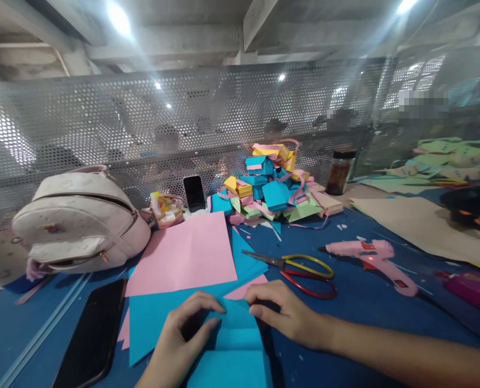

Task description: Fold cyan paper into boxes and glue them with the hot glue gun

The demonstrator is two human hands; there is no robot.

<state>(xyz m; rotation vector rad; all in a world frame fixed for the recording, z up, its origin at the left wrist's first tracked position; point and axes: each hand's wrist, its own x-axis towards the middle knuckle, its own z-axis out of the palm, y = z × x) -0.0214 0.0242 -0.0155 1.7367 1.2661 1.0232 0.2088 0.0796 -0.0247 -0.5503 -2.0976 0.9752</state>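
At the near edge of the table lies a blue folded paper (235, 339), creased across and box-like at its near end. My left hand (185, 328) pinches its left edge between thumb and fingers. On the far right corner, my right hand (286, 312) is closed with its thumb and curled fingers on the same paper. Beyond it are a large pink sheet (183, 253) and blue sheets (155, 318) under that. Scissors (292, 268) with yellow and red handles rest just past my right hand. A pink glue gun (373, 256) lies farther right, a red light showing on it.
A white backpack (82, 221) and a black phone (92, 334) are on the left. At the back, a pile of coloured paper boxes (270, 188) stands before a perforated metal screen (216, 113). A dark-lidded jar (340, 172) and a purple tool (472, 291) are to the right.
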